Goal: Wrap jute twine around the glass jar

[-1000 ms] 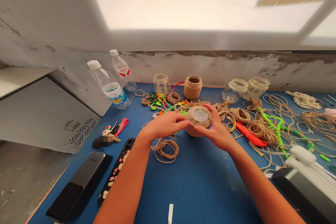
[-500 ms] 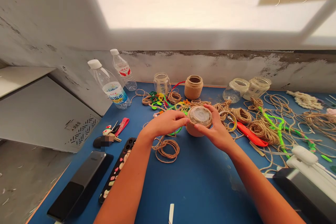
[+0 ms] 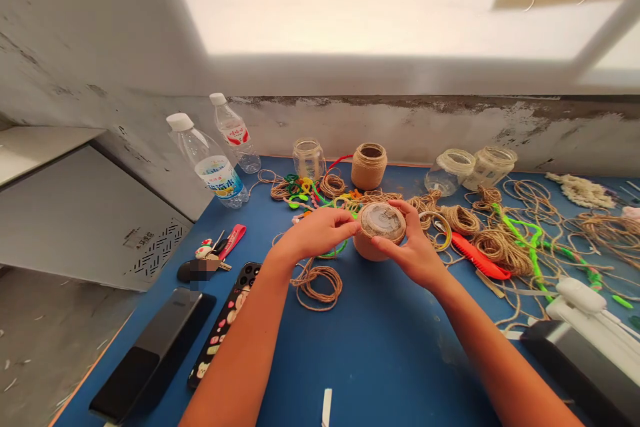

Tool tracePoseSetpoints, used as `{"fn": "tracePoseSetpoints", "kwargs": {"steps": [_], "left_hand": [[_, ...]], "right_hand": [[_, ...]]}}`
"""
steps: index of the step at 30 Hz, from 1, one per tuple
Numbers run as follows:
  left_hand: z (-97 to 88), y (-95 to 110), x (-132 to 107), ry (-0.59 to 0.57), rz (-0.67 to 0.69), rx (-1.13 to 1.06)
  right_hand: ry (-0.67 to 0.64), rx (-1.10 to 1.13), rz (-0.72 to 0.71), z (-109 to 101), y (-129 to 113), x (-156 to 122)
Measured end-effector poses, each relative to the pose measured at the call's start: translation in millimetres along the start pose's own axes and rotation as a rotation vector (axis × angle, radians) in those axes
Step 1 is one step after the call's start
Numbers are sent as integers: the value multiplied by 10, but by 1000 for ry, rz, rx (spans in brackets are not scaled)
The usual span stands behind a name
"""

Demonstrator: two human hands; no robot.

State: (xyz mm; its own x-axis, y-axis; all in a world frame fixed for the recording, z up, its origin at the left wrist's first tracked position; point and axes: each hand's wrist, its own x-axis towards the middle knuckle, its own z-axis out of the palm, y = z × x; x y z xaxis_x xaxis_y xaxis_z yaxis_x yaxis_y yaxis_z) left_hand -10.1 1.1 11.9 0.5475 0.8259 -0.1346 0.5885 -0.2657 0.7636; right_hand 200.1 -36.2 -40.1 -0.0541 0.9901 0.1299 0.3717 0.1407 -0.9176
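Observation:
A twine-wrapped glass jar (image 3: 371, 248) is upside down in front of me, its cloudy round base facing up. My right hand (image 3: 407, 243) wraps round its right side, thumb at the near edge and fingers behind. On the left edge of the jar, the fingers of my left hand (image 3: 327, 233) are pinched together against it; whatever lies between the fingertips is hidden. Below my left hand, a loose coil of twine (image 3: 317, 288) lies on the blue table (image 3: 380, 353).
Behind stand another twine-wrapped jar (image 3: 369, 167) and bare glass jars (image 3: 307, 159). Twine bundles (image 3: 503, 250), a tape roll (image 3: 440, 230) and a red-orange tool (image 3: 480, 257) lie right. Left are bottles (image 3: 220, 177), keys (image 3: 213, 260), a phone (image 3: 220, 340) and a black device (image 3: 155, 353).
The jar has shifted slightly, and the marks on its upturned base look different, as if it has turned a little. Both hands stay nearly in place.

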Motion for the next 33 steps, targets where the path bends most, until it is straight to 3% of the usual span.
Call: {"fn": "tracePoseSetpoints", "kwargs": {"steps": [8, 13, 20, 33], "left_hand": [[24, 18, -28, -31, -17, 1], [85, -26, 21, 28, 12, 23], [71, 16, 3, 32, -15, -9], [72, 74, -18, -27, 48, -18]], "right_hand": [[-85, 20, -27, -101, -37, 22], [-136, 53, 6, -149, -13, 30], [-33, -72, 65, -211, -47, 23], [-205, 157, 10, -443, -24, 77]]}}
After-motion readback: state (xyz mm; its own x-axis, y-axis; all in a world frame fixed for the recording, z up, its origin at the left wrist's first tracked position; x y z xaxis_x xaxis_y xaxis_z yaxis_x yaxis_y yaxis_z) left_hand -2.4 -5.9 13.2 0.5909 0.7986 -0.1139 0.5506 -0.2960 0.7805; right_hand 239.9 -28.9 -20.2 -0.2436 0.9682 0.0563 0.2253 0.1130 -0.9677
